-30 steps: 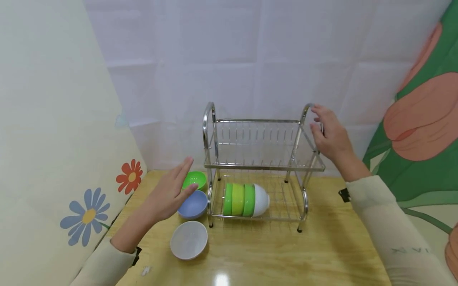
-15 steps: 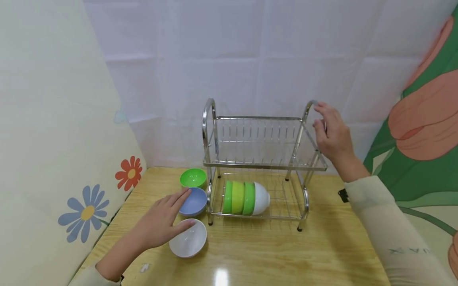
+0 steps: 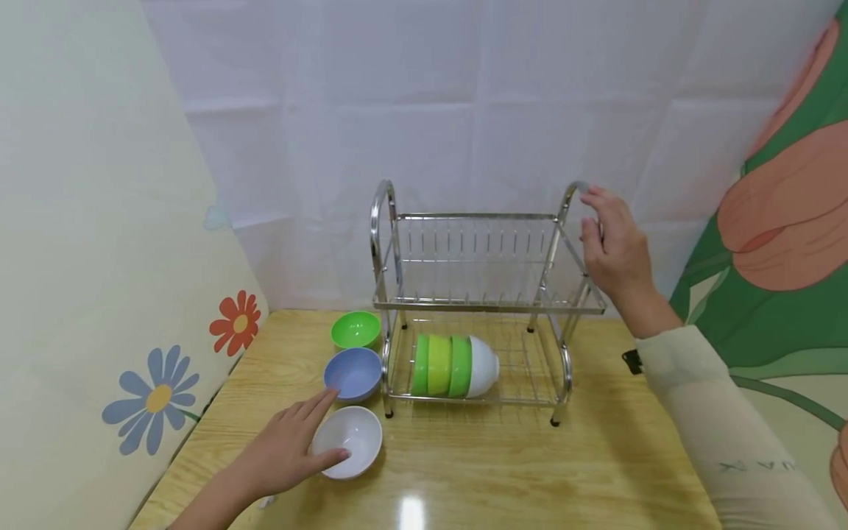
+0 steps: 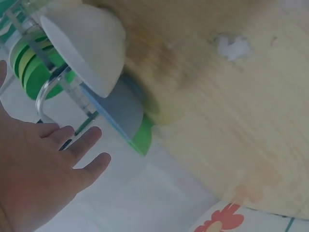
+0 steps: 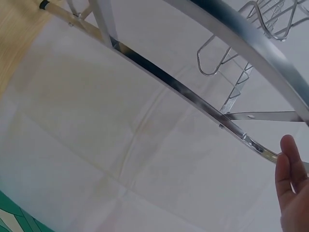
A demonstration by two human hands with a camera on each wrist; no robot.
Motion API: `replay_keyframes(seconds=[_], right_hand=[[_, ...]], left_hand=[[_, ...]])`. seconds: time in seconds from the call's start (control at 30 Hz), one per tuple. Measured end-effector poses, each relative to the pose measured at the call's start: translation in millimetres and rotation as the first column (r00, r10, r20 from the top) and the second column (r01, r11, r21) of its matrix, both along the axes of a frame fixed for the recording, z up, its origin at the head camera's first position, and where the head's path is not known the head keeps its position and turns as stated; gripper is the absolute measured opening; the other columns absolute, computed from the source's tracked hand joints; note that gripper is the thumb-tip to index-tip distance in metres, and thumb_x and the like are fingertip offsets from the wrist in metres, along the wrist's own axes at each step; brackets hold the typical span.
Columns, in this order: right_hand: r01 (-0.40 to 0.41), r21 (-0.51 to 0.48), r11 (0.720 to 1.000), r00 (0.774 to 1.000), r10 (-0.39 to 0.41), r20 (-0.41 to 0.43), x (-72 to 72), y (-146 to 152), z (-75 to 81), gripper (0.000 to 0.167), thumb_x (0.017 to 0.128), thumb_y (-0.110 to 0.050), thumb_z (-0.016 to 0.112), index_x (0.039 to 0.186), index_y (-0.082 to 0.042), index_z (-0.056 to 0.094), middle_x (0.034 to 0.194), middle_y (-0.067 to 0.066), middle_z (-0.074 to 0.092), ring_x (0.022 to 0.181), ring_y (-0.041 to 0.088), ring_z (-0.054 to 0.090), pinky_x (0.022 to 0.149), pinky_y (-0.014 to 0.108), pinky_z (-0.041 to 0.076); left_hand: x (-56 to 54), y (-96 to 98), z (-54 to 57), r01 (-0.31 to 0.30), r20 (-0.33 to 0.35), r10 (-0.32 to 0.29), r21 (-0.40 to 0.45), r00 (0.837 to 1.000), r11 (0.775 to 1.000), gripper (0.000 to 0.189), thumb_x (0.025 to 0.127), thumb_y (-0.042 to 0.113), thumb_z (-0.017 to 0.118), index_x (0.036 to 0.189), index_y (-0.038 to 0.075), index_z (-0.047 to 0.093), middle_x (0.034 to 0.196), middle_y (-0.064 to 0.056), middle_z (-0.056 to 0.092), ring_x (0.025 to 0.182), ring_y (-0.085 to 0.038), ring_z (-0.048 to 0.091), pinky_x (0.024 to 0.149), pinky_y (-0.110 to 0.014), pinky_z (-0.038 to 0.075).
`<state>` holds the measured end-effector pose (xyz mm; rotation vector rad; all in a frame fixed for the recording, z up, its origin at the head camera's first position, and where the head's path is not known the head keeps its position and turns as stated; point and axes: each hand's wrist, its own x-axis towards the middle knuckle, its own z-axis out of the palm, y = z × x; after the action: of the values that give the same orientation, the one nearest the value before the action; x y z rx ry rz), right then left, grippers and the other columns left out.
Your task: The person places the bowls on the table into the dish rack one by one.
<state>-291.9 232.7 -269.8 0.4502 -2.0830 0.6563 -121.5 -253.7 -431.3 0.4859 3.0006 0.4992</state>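
- Head view: the left hand (image 3: 281, 445) is hovering at the near left of the table (image 3: 477, 471), its fingers extending and parting from the thumb, gripping nothing
- The thumb is crossing over the opening of the loose white bowl (image 3: 361, 434); whether skin is touching rim, I cannot tell
- The 3 loose bowls are standing upright in a row left of the metal rack (image 3: 490, 308): the white bowl is sitting nearest, the blue bowl (image 3: 355, 368) is sitting behind it, and the loose green bowl (image 3: 355, 329) is sitting farthest
- On the lower tier, 4 nested bowls (image 3: 460, 366) are lying sideways, running green, yellow, green and white from left to right
- The right hand (image 3: 619, 246) is resting or hovering at the top of the rack's right arch (image 3: 570, 202), its fingers bending loosely, its thumb standing apart
- Left wrist view: the left hand is spreading its fingers near the loose bowls, holding nothing
- Right wrist view: 2 fingertips of the right hand are overlapping the arch's rail without wrapping it; contact is staying unclear
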Motion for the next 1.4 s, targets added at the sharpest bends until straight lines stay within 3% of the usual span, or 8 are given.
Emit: replay_keyframes(seconds=[0.2,0.3,0.5,0.83,1.13,1.4], right_hand=[[0.009,-0.009,1.0,1.0,-0.009,-0.009,-0.3,-1,-0.6,0.038,0.103,-0.016,0.044,0.138,-0.006,0.055,0.15,0.01,0.051,0.081,0.033,0.066,0.085,0.056,0.051],[0.011,-0.013,1.0,1.0,-0.012,-0.02,-0.4,-1,-0.8,0.037,0.103,-0.015,0.044,0.138,-0.007,0.055,0.15,0.01,0.052,0.079,0.032,0.066,0.083,0.056,0.052],[0.02,-0.013,1.0,1.0,-0.02,-0.012,0.0,-1,-3.0,0.037,0.103,-0.015,0.044,0.138,-0.007,0.055,0.151,0.009,0.051,0.077,0.032,0.065,0.077,0.054,0.052],[0.011,-0.023,1.0,1.0,-0.012,-0.027,0.5,-1,-3.7,0.037,0.103,-0.015,0.044,0.137,-0.006,0.055,0.15,0.01,0.051,0.077,0.033,0.064,0.083,0.056,0.051],[0.016,-0.016,1.0,0.999,-0.016,-0.044,-1.9,0,-4.7,0.037,0.102,-0.016,0.045,0.137,-0.007,0.056,0.149,0.011,0.052,0.076,0.034,0.065,0.083,0.058,0.052],[0.021,-0.01,1.0,0.998,-0.022,-0.053,-1.3,-2,-6.0,0.037,0.103,-0.016,0.045,0.137,-0.007,0.056,0.149,0.012,0.052,0.072,0.034,0.065,0.074,0.054,0.052]], left_hand=[[3.2,-1.2,-16.4,-0.019,-0.011,0.019,-0.004,1.0,1.0,0.106,0.079,0.078,0.06,0.157,0.012,0.032,0.16,-0.009,0.038,0.137,-0.039,0.046,0.109,-0.062,0.039],[4.6,-0.7,-21.6,-0.009,-0.043,0.009,0.002,0.999,1.0,0.109,0.076,0.079,0.063,0.157,0.011,0.033,0.16,-0.01,0.037,0.135,-0.038,0.048,0.107,-0.062,0.042],[6.7,0.5,-29.2,0.002,-0.04,-0.001,0.027,0.999,1.0,0.116,0.07,0.079,0.069,0.157,0.01,0.033,0.16,-0.011,0.036,0.133,-0.038,0.049,0.104,-0.062,0.044],[4.2,-0.6,-48.8,0.012,-0.086,-0.008,0.05,0.996,0.999,0.126,0.062,0.081,0.074,0.155,0.006,0.035,0.158,-0.013,0.038,0.131,-0.037,0.051,0.101,-0.059,0.048],[-2.6,2.0,-60.1,-0.01,-0.062,0.015,0.083,0.998,0.997,0.134,0.055,0.08,0.079,0.155,0.003,0.031,0.157,-0.017,0.038,0.132,-0.039,0.05,0.098,-0.062,0.049],[-4.0,6.1,-66.4,-0.012,-0.053,0.018,0.122,0.998,0.992,0.142,0.051,0.077,0.084,0.155,-0.001,0.028,0.154,-0.024,0.04,0.127,-0.045,0.053,0.097,-0.059,0.052]])
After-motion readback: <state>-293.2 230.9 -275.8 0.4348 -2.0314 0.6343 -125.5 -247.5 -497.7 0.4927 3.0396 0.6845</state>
